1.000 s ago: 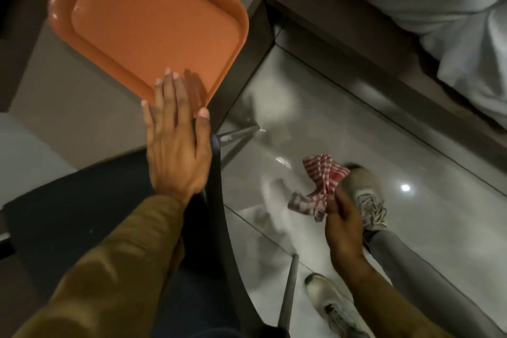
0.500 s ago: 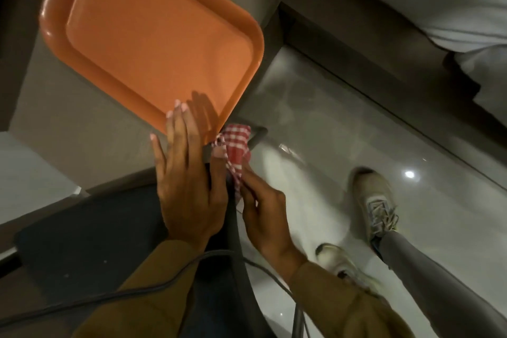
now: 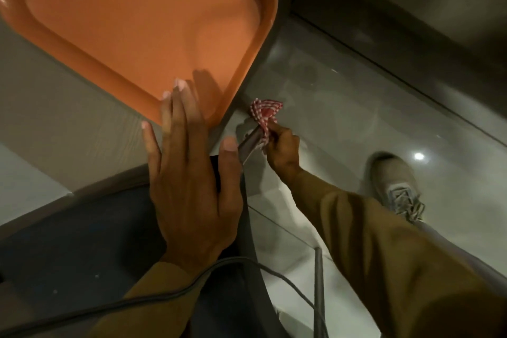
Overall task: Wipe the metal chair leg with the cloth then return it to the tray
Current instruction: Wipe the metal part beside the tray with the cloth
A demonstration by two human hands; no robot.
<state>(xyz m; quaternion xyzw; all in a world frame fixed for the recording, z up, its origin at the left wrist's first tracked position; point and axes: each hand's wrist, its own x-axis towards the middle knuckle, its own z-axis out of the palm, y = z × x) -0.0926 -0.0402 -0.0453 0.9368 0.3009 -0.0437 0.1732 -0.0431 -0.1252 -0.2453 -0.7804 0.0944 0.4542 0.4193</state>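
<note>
My right hand (image 3: 282,149) is closed on a red-and-white checked cloth (image 3: 265,114) and presses it against the far end of a metal chair leg (image 3: 249,144) that slants out from under the seat. My left hand (image 3: 192,181) lies flat, fingers spread, on the dark chair seat (image 3: 82,241) near its front corner. Its fingertips overlap the near corner of the orange tray (image 3: 137,16), which sits on a grey table top with nothing in it.
A second metal chair leg (image 3: 318,282) runs down at the lower middle. A grey cable (image 3: 164,296) crosses my left sleeve. My shoe (image 3: 395,186) stands on the glossy tiled floor to the right. A dark skirting runs along the top right.
My right hand has carried the cloth from low by my shoe up to the chair's front leg and slid it outward along the leg. My left hand has stayed on the seat.
</note>
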